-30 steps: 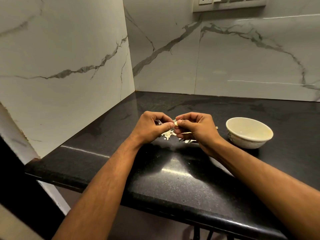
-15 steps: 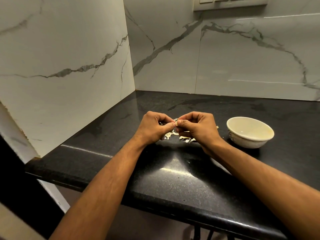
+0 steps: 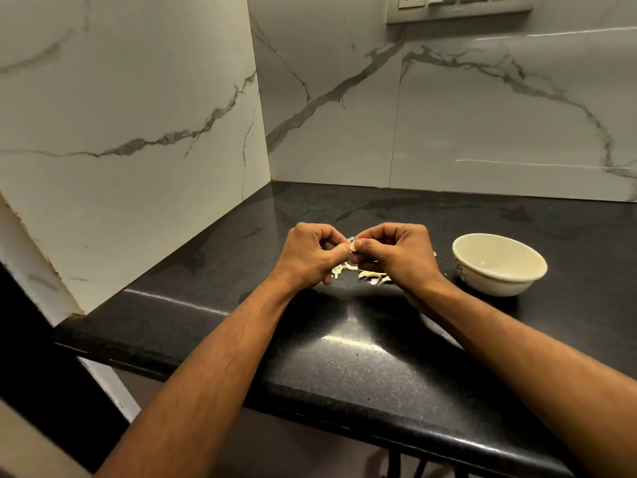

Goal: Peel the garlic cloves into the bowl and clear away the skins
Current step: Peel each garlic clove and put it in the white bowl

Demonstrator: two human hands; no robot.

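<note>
A small pale garlic clove (image 3: 354, 246) is pinched between the fingertips of both hands, just above the black counter. My left hand (image 3: 312, 255) grips it from the left with curled fingers. My right hand (image 3: 400, 253) pinches it from the right. Loose garlic skins (image 3: 370, 276) lie scattered on the counter under and behind the hands, partly hidden by them. A cream bowl (image 3: 499, 263) stands to the right of my right hand; its inside looks bare from here.
The black stone counter (image 3: 344, 357) meets marble walls at the left and back, forming a corner. Its rounded front edge runs along the bottom. A socket panel (image 3: 458, 5) sits high on the back wall.
Both hands stay together on the clove with only slight finger shifts. The bowl and skins have not moved.
</note>
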